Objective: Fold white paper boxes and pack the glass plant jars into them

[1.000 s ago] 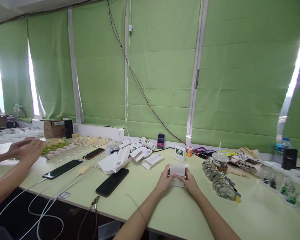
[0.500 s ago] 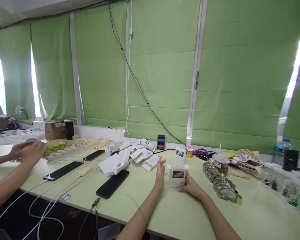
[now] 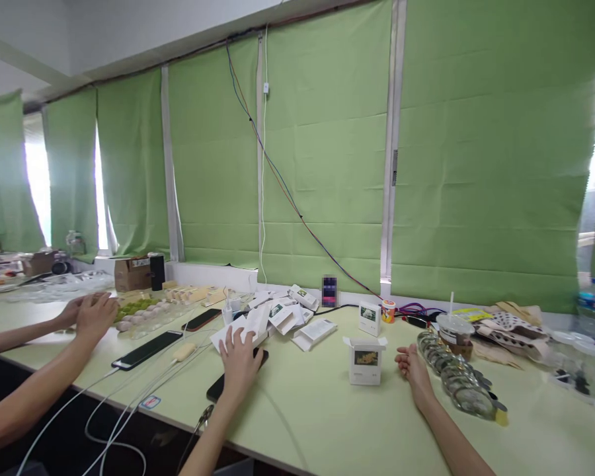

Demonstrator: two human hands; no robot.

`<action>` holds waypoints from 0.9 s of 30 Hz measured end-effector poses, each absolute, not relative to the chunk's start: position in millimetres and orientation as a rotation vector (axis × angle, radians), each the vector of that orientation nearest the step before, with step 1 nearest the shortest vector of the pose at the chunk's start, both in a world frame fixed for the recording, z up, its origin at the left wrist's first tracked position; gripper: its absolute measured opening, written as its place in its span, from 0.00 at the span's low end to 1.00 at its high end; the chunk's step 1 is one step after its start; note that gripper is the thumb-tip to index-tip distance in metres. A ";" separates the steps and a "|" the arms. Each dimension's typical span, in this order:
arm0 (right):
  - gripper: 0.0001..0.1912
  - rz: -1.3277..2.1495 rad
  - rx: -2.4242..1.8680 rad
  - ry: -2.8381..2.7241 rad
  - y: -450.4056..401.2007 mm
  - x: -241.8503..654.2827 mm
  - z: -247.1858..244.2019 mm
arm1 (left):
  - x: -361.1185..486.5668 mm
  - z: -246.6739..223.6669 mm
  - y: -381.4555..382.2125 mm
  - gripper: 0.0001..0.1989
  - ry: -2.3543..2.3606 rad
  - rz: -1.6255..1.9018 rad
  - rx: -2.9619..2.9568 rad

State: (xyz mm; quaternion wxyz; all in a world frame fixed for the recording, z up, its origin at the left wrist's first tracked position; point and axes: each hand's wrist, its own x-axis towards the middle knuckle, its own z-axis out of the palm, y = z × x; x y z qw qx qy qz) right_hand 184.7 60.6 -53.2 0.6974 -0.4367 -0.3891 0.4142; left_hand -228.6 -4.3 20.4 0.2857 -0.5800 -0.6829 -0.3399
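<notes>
With the left hand (image 3: 240, 363) splayed, fingers parted and gripping nothing visible, over the near end of a white carton (image 3: 258, 321); impossible to tell whether touching it or just above. With the right hand (image 3: 416, 375) loosely half-curled around nothing that shows, well apart from the left.

Just inside the right fingertips, not touching them: a carton (image 3: 365, 365) upright on the table (image 3: 322, 416), with small flaps jutting from its top corners. Apparently at the step between one carton and another, to judge by the standing one let go and the left fingers over the next. Calling, probably, for closing the left fingers on a single carton without dragging the pile (image 3: 283, 317) beyond them.

Farther out than the upright carton, another one (image 3: 369, 318), also standing. Past the right hand, a row of round clear containers (image 3: 459, 383).

Partly hidden under the left hand, a black phone (image 3: 217, 390). Too jumbled to count, the cartons in the pile. Hidden, the upright carton's inside and back. Cut off at the right edge, clear cups (image 3: 578, 363).
</notes>
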 end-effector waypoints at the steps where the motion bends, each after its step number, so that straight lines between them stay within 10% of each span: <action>1: 0.30 0.920 -0.971 -0.865 59.8 182.5 -53.0 | -241.0 20.4 -4.0 0.14 -1.882 -0.772 -1.544; 16: 0.29 0.869 -1.002 -0.911 56.8 172.9 -48.2 | -238.7 73.5 28.4 0.08 -2.131 -0.911 -1.716; 22: 0.29 0.755 -1.017 -0.928 54.2 170.0 -45.6 | -213.4 83.2 26.7 0.03 -1.827 -1.791 -1.607; 27: 0.22 0.511 -1.022 -0.919 41.4 167.1 -33.1 | -164.1 68.2 25.1 0.09 -1.476 -3.213 -1.419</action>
